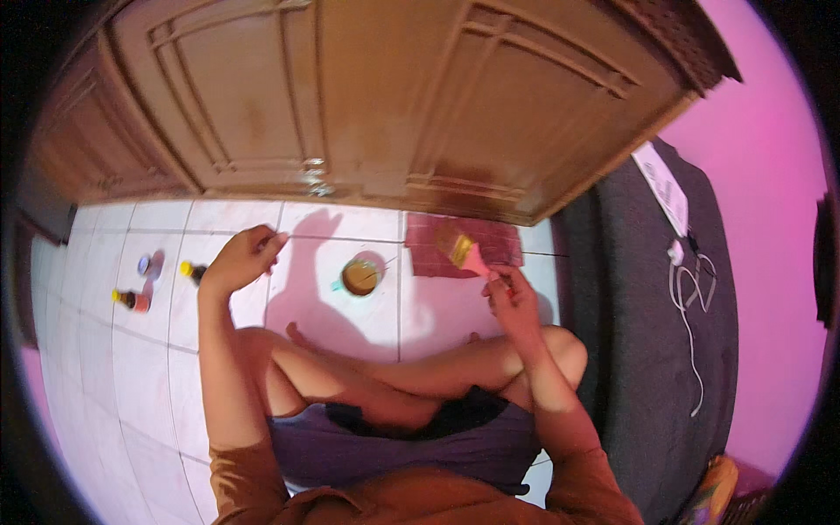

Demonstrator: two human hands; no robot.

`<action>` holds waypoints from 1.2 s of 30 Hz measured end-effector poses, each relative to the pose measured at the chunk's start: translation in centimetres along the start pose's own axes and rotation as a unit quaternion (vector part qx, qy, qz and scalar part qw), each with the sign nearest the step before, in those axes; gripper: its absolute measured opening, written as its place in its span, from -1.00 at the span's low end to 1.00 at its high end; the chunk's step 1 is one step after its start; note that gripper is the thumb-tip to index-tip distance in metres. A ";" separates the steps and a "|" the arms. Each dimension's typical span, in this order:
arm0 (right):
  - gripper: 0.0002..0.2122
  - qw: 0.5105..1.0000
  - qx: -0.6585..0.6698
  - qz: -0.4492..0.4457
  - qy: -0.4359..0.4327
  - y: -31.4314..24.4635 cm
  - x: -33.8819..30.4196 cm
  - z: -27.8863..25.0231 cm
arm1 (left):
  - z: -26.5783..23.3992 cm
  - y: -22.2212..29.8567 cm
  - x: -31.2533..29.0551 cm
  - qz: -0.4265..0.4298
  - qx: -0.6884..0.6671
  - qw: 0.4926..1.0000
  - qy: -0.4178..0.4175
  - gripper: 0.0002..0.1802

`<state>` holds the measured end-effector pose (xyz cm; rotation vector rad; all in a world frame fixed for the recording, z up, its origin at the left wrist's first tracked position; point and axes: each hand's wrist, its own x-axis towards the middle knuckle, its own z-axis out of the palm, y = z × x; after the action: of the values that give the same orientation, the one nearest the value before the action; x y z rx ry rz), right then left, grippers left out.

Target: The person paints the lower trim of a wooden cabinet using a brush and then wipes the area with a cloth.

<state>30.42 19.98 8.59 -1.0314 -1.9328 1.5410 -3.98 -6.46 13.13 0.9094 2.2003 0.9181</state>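
Observation:
My right hand is closed round the pinkish handle of a flat paintbrush. Its yellowish bristles point up and left, above a dark red cloth on the floor. Whether they touch the cloth I cannot tell. Left of the brush stands a mug with a pale green handle and brown liquid inside. My left hand hovers left of the mug, fingers loosely bent and apart, with nothing visible in them. Beside its wrist is a dark bottle with a yellow cap, partly hidden by my arm.
Ahead rises a brown wooden cabinet with panelled doors. Another yellow-capped bottle and a small round container are on the white tiles at left. A dark grey padded surface on the right carries a white cable.

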 end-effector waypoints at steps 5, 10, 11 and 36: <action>-0.82 0.991 -0.054 -0.054 -0.108 -6.0 0.0 3.3 | -0.3 -1.5 0.1 -0.056 0.008 0.995 -0.080 -0.58; -0.83 0.970 -0.145 -0.112 -0.162 -7.2 1.2 5.9 | 0.4 -2.8 1.3 -0.054 0.025 0.989 -0.137 -0.62; -0.82 0.973 -0.129 -0.092 -0.165 -7.6 1.3 6.5 | 0.6 -3.3 1.5 -0.057 0.024 0.989 -0.136 -0.62; -0.81 0.992 0.121 0.006 0.026 -3.7 2.2 4.1 | 9.9 -3.8 6.8 -0.107 0.107 0.932 -0.329 -0.55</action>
<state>25.02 18.89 10.85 -0.9683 -1.6588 1.6880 -2.33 0.40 2.69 0.8870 1.7734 0.2126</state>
